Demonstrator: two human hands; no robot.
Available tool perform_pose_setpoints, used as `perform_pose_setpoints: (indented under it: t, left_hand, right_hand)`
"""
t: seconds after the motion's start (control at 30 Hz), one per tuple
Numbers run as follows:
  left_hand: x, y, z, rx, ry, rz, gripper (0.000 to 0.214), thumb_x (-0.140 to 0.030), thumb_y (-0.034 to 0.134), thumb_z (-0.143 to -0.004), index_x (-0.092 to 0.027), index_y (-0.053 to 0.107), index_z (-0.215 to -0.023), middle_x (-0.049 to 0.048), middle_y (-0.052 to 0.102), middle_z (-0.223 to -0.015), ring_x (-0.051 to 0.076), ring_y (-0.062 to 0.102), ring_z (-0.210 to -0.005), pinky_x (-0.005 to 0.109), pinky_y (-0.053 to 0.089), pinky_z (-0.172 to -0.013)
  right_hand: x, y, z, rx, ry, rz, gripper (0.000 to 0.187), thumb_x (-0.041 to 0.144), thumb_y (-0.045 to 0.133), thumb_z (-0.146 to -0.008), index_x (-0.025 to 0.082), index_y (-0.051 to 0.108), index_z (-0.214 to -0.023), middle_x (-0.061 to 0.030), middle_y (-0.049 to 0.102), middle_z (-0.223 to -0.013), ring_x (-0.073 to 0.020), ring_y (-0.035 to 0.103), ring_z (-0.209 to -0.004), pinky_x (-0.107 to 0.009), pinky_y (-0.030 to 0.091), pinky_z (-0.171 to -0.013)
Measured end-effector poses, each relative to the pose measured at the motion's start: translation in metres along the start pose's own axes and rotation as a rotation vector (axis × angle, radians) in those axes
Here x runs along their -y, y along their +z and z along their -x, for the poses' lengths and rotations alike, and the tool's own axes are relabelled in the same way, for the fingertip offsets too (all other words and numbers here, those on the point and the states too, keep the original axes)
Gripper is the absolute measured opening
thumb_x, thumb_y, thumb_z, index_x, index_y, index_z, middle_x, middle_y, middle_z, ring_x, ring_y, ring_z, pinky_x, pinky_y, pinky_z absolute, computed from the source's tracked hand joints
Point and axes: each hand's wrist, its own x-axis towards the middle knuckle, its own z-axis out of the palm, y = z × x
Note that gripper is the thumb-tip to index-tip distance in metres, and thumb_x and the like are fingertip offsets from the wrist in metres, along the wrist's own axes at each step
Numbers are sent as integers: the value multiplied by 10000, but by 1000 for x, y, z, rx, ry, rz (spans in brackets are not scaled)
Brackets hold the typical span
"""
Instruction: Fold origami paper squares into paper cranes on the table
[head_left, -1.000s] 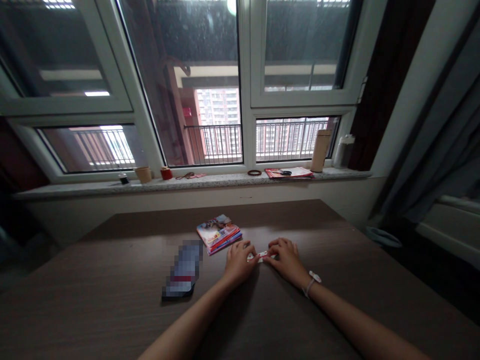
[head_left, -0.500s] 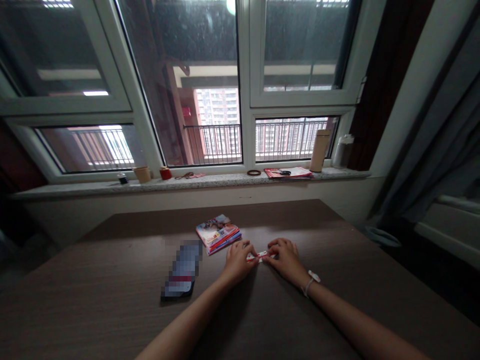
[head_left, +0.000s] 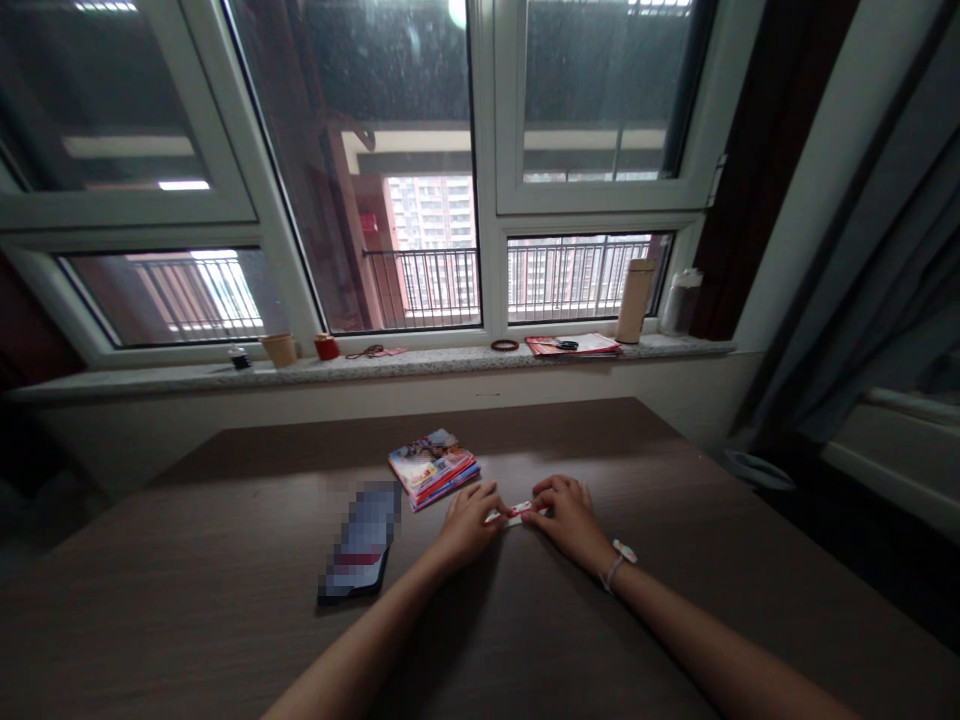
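A narrow strip of folded paper [head_left: 517,514], white with red, lies low over the table between my hands. My left hand [head_left: 471,525] pinches its left end with bent fingers and thumb. On the right end, my right hand [head_left: 568,517] is closed in the same way, fingers curled. The fingers cover both ends of the strip. Just beyond my left hand sits a stack of colourful printed papers [head_left: 433,468]. A phone [head_left: 360,545], its screen blurred out, rests left of my left forearm.
The brown table [head_left: 187,560] reaches nearly to the wall under the window. Along the stone sill [head_left: 442,361] stand a paper cup [head_left: 280,350], a red spool [head_left: 327,347], a dark ring [head_left: 504,345], scissors [head_left: 566,345] on papers, a tan flask [head_left: 635,300] and a clear bottle [head_left: 682,302].
My left hand has shifted slightly left, and more of the paper strip shows between my fingers. My right hand stays almost in place. The whole view has moved a little.
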Motion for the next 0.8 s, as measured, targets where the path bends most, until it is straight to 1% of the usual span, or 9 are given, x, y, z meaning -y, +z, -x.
perform_pose_setpoints:
  t: [0.07,0.17,0.33,0.63,0.73,0.8]
  left_hand:
    - [0,1,-1,-27,-17,2,175,-305,580,-851,-281,691,-983,39,471,-1422,247,358,-1339,422,281,-1093]
    - [0,2,-2,-59,-11,1,167,-332,614,-827,-285,703,-960,36,509,-1385,243,399,-1308,410,304,-1077]
    - [0,0,-2,-60,1,-1,169,-335,652,-796,-295,709,-950,26,523,-1368,242,422,-1283,406,319,-1063]
    - [-3,-2,1,-65,29,-38,187,-319,621,-809,-289,693,-979,32,523,-1361,248,415,-1287,408,311,-1068]
    - [-4,0,2,-80,17,-37,172,-305,616,-808,-281,698,-958,34,528,-1360,246,419,-1286,398,310,-1070]
    - [-6,1,1,-88,2,-33,153,-340,628,-804,-282,707,-922,31,540,-1348,247,439,-1266,399,325,-1056]
  right_hand:
    - [0,1,0,4,3,1,195,421,636,-803,263,700,-708,-16,634,-1036,-234,467,-1103,-434,233,-1026]
    - [-1,1,-1,2,-1,3,190,414,632,-806,263,700,-712,-18,635,-1036,-228,473,-1093,-411,263,-1001]
    - [1,1,0,-7,-3,6,193,410,625,-813,264,700,-713,-15,636,-1028,-223,478,-1083,-405,261,-1000]
    - [1,0,0,-2,3,-11,214,424,620,-814,255,693,-705,-15,632,-1024,-222,474,-1087,-405,262,-1002]
    - [2,-1,0,10,8,-1,216,432,616,-814,259,699,-717,-20,629,-1036,-226,472,-1091,-406,263,-1005]
    - [3,-2,0,23,15,11,218,438,615,-813,260,704,-724,-25,626,-1047,-229,469,-1097,-410,261,-1008]
